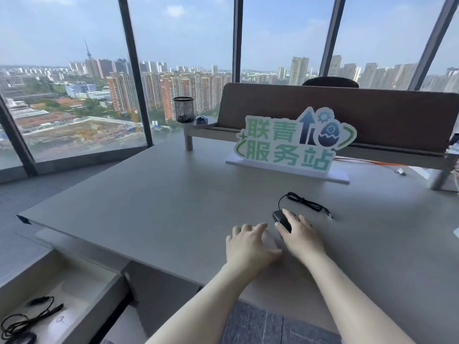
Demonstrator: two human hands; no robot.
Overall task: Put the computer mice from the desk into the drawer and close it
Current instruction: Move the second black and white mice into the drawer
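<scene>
A black wired mouse [279, 217] lies on the grey desk [173, 194], its cable [304, 201] coiled behind it and ending in a plug. My right hand [301, 237] lies over this mouse with the fingers wrapped on it. Just to its left a pale grey mouse [269, 240] rests on the desk, mostly hidden under my left hand [248, 247], whose fingers and thumb curl around it. The drawer [109, 291] stands open at the lower left, below the desk edge. Inside it are a black cable [29, 316] and a white mouse [58, 321].
A green-lettered standing sign [295, 142] sits behind the mice. Further back are a brown partition [347, 108] and a small raised shelf with a black mesh pen cup [183, 109]. An orange cable [367, 162] runs at the right. Floor-to-ceiling windows bound the desk's left side.
</scene>
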